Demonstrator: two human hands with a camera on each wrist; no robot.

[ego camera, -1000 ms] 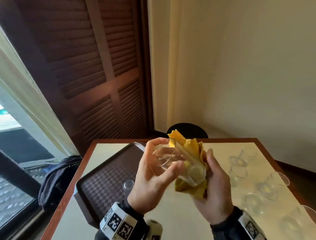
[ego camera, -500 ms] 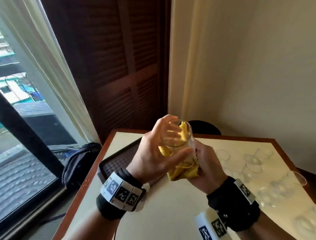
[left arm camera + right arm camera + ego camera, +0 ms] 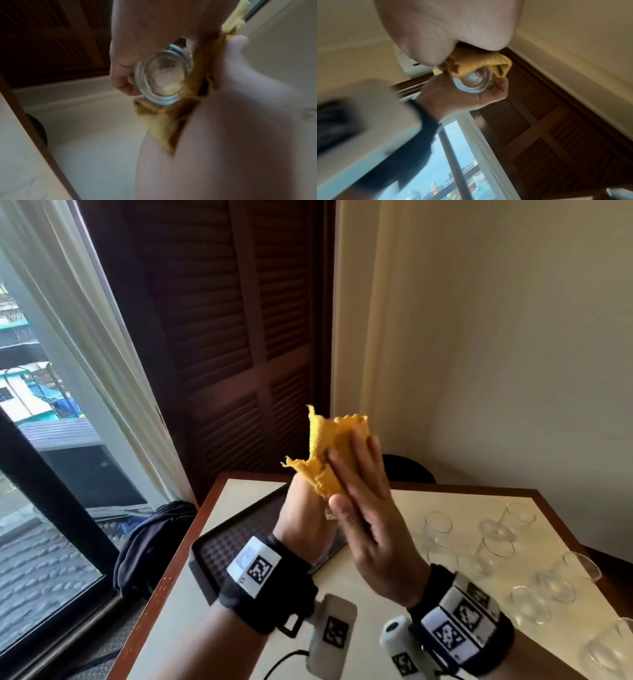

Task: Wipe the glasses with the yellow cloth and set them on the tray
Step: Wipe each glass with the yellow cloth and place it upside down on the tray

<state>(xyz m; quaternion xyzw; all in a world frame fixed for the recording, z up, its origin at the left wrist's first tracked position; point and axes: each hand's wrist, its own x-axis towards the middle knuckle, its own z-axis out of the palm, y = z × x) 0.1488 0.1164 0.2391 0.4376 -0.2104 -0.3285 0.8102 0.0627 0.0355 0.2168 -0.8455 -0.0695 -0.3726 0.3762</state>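
My left hand (image 3: 303, 505) is raised above the table and grips a clear glass (image 3: 163, 78), with its fingers curled round the glass's side. A yellow cloth (image 3: 334, 440) wraps the glass and sticks up above both hands, so the head view hides the glass almost entirely. My right hand (image 3: 359, 491) lies flat against the cloth with its fingers straight and presses it onto the glass. The right wrist view shows the glass base (image 3: 474, 82) in the left hand (image 3: 453, 98), under the cloth (image 3: 479, 63). Below the hands sits the dark checkered tray (image 3: 219, 549).
Several clear glasses (image 3: 498, 549) stand on the right half of the cream table (image 3: 212, 628). A dark bag (image 3: 150, 542) lies on the floor by the window at left. A black round chair back (image 3: 407, 470) shows beyond the table's far edge.
Both hands rose with the glass and cloth. The right hand went from cupping the cloth below the glass to lying flat against it. The cloth now covers the glass.
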